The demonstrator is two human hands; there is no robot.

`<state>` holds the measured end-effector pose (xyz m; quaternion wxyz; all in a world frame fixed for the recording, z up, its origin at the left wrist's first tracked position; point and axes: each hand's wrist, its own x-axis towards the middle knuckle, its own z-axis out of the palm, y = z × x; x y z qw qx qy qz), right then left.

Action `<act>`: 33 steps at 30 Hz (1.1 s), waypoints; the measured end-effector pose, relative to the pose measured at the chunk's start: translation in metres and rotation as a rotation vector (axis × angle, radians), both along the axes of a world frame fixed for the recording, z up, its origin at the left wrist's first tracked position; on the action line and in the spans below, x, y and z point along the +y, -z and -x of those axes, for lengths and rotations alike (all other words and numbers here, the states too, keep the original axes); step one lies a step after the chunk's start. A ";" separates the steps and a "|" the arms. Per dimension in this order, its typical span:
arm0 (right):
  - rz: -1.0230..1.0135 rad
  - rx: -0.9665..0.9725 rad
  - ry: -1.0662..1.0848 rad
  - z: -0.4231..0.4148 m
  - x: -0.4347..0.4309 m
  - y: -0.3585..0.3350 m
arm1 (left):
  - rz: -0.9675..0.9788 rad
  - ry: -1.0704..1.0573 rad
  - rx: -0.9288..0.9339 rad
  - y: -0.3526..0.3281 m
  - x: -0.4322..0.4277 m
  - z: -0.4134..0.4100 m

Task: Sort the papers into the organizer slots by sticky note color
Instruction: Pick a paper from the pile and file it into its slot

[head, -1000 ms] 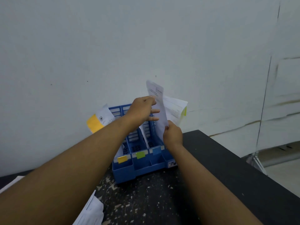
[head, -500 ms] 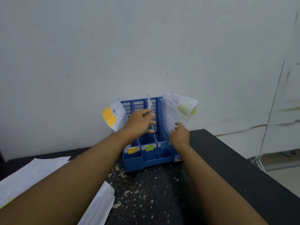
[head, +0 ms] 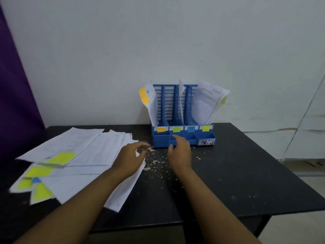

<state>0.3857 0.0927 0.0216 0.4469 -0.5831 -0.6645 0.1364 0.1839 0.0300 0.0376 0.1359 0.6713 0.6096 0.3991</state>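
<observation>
A blue organizer (head: 182,138) stands against the wall, its slots labelled orange, green, blue and yellow. A paper with an orange note (head: 149,101) leans in the left slot. A thin sheet (head: 181,95) stands in the blue slot and a sheaf with a yellow note (head: 207,103) fills the right slot. A loose pile of papers (head: 84,155) with yellow-green notes and one blue note lies on the left of the table. My left hand (head: 130,157) hovers over the pile's right edge, fingers loosely curled, holding nothing. Empty and relaxed, my right hand (head: 179,154) hangs in front of the organizer.
The black table (head: 246,173) is speckled with white flecks in front of the organizer. Its right and front edges drop off to the floor. A white wall stands behind and a purple curtain (head: 15,95) hangs at the left.
Both hands have let go of the papers in the organizer and drawn back toward me, down to the table. The view has dropped and widened to show the pile.
</observation>
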 end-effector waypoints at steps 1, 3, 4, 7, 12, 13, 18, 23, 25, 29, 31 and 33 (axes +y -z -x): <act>0.003 -0.018 -0.032 0.012 -0.010 0.005 | -0.002 -0.019 0.044 0.008 -0.012 0.012; 0.003 -0.068 -0.098 0.035 -0.029 0.015 | -0.001 -0.063 0.121 0.020 -0.034 0.035; -0.009 -0.097 -0.142 0.046 -0.038 0.020 | 0.003 -0.092 0.140 0.025 -0.044 0.046; -0.027 -0.140 -0.304 0.078 -0.065 0.030 | -0.004 -0.157 0.167 0.038 -0.072 0.079; -0.033 -0.278 -0.487 0.113 -0.083 0.042 | -0.044 -0.238 0.146 0.053 -0.104 0.110; -0.044 -0.322 -0.502 0.118 -0.084 0.043 | -0.038 -0.241 0.138 0.058 -0.108 0.114; -0.064 -0.469 -0.584 0.135 -0.078 0.037 | -0.007 -0.273 0.020 0.075 -0.111 0.125; -0.066 -0.490 -0.774 0.137 -0.070 0.034 | -0.063 -0.315 -0.020 0.076 -0.112 0.126; -0.100 -0.501 -0.788 0.133 -0.068 0.033 | -0.101 -0.330 -0.027 0.074 -0.111 0.126; -0.371 -0.651 -0.784 0.129 -0.061 0.032 | -0.088 -0.322 -0.016 0.076 -0.110 0.126; -0.434 -0.712 -0.795 0.132 -0.059 0.031 | -0.066 -0.315 -0.006 0.078 -0.109 0.127; -0.500 -0.773 -0.820 0.138 -0.057 0.034 | -0.054 -0.310 -0.003 0.079 -0.109 0.128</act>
